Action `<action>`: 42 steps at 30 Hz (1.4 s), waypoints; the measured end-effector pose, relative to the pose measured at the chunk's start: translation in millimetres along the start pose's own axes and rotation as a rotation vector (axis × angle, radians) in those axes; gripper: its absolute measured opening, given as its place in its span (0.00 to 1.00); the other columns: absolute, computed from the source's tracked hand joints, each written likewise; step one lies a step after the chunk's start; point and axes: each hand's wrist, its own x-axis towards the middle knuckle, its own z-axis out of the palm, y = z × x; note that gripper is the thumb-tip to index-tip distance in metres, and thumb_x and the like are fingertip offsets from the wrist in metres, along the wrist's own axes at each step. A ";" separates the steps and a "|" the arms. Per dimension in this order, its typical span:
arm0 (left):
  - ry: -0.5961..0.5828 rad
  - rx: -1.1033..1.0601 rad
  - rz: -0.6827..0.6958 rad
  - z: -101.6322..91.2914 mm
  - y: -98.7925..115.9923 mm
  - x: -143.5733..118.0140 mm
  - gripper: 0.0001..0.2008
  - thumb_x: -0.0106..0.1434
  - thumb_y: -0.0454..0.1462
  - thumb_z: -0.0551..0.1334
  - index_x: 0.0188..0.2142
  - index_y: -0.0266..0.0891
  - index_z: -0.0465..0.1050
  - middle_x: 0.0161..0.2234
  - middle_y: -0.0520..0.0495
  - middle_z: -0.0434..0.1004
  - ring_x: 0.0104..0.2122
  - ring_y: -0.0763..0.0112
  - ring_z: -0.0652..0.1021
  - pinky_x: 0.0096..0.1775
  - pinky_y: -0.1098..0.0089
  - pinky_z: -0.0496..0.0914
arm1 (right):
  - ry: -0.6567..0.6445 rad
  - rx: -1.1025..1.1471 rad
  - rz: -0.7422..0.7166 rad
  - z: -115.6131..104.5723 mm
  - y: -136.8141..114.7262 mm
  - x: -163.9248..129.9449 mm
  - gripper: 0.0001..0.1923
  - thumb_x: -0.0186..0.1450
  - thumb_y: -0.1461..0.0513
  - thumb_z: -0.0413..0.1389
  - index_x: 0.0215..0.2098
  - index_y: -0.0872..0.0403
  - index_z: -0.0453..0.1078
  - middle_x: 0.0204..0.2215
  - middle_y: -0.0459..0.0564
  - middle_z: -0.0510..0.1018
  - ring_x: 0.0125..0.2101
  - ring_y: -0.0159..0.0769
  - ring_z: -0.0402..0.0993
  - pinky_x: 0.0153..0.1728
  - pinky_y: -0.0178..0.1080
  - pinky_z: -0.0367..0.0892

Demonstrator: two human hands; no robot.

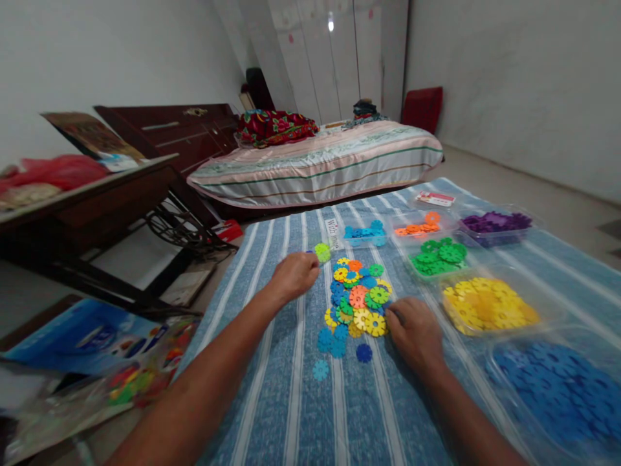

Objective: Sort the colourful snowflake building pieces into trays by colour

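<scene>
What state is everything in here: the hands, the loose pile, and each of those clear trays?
Left hand: closed on a light-green disc.
Right hand: fingers curled at the mixed pile, grip unclear.
Mixed pile: unsorted, loose on the striped cloth.
Yellow tray: heaped.
Green tray: part-filled.
Dark-blue tray: full.

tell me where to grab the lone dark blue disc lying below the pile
Pinch the dark blue disc by its notched rim, coming straight down from above. It lies flat on the cloth, apart from the pile, so only its edge offers grip.
</scene>
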 end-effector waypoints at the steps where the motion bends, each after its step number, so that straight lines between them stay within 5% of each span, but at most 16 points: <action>1: -0.032 -0.079 0.087 3.8 8.8 -10.5 0.10 0.60 0.36 0.56 0.34 0.39 0.76 0.34 0.47 0.80 0.36 0.67 0.78 0.37 0.71 0.66 | -0.001 -0.003 0.002 -0.4 -0.3 0.3 0.10 0.64 0.60 0.50 0.29 0.53 0.72 0.30 0.49 0.74 0.36 0.38 0.66 0.40 0.40 0.57; 5: -0.197 -0.248 0.250 22.6 46.5 -50.9 0.07 0.59 0.37 0.57 0.30 0.40 0.74 0.28 0.50 0.77 0.30 0.69 0.76 0.31 0.72 0.62 | -0.009 -0.020 0.005 -0.5 0.4 0.9 0.10 0.64 0.60 0.51 0.29 0.53 0.72 0.30 0.49 0.74 0.36 0.38 0.65 0.40 0.39 0.56; 10: -0.318 -0.171 0.186 48.8 81.1 -82.7 0.08 0.58 0.42 0.59 0.30 0.41 0.71 0.32 0.44 0.77 0.36 0.60 0.76 0.33 0.67 0.62 | -0.011 -0.020 -0.005 0.8 2.0 1.2 0.10 0.64 0.60 0.51 0.29 0.53 0.72 0.30 0.49 0.74 0.36 0.38 0.66 0.40 0.39 0.56; 15: -0.291 -0.200 0.175 67.5 84.8 -89.7 0.09 0.59 0.42 0.58 0.37 0.42 0.70 0.40 0.42 0.75 0.42 0.57 0.75 0.38 0.64 0.63 | -0.012 -0.021 0.001 1.4 2.2 1.6 0.10 0.64 0.60 0.51 0.29 0.53 0.72 0.30 0.49 0.74 0.36 0.38 0.66 0.39 0.39 0.56; 20: -0.303 -0.383 0.121 69.0 80.7 -88.7 0.02 0.54 0.36 0.61 0.29 0.41 0.69 0.29 0.50 0.74 0.32 0.67 0.74 0.32 0.70 0.61 | -0.021 -0.036 0.000 2.7 2.8 1.3 0.10 0.63 0.60 0.51 0.29 0.53 0.72 0.30 0.49 0.74 0.36 0.38 0.66 0.39 0.39 0.55; 23: -0.280 -0.582 0.105 62.6 69.9 -82.3 0.03 0.53 0.33 0.61 0.24 0.38 0.68 0.22 0.54 0.69 0.26 0.73 0.71 0.29 0.72 0.59 | -0.008 -0.024 -0.001 2.9 2.2 0.8 0.10 0.64 0.60 0.51 0.29 0.53 0.72 0.29 0.48 0.73 0.36 0.37 0.66 0.38 0.39 0.55; 26: -0.130 -0.652 0.062 44.1 44.1 -62.9 0.04 0.55 0.33 0.60 0.25 0.37 0.71 0.21 0.54 0.69 0.24 0.74 0.70 0.28 0.74 0.60 | -0.004 -0.012 0.005 2.0 0.6 0.5 0.10 0.64 0.60 0.51 0.29 0.53 0.72 0.29 0.48 0.73 0.35 0.37 0.66 0.39 0.39 0.56; 31: 0.147 -0.301 -0.145 -0.4 -11.1 -3.9 0.05 0.58 0.34 0.59 0.29 0.38 0.74 0.25 0.52 0.75 0.29 0.72 0.74 0.32 0.73 0.64 | -0.009 -0.004 0.004 0.6 -1.0 0.6 0.10 0.64 0.60 0.50 0.29 0.53 0.72 0.29 0.49 0.73 0.36 0.37 0.66 0.39 0.39 0.56; 36: 0.106 -0.021 -0.308 -7.2 -41.1 44.4 0.07 0.55 0.32 0.61 0.30 0.41 0.78 0.33 0.48 0.80 0.37 0.67 0.77 0.36 0.74 0.66 | -0.007 -0.002 -0.008 1.1 0.1 0.9 0.10 0.64 0.60 0.50 0.28 0.53 0.71 0.30 0.49 0.74 0.36 0.38 0.67 0.39 0.39 0.57; 42: 0.050 0.039 -0.375 9.0 -49.0 57.8 0.08 0.53 0.31 0.61 0.31 0.40 0.79 0.36 0.44 0.81 0.40 0.62 0.78 0.37 0.73 0.68 | -0.014 0.004 0.001 1.9 2.5 0.8 0.10 0.64 0.60 0.51 0.28 0.53 0.71 0.30 0.49 0.74 0.36 0.37 0.67 0.40 0.39 0.57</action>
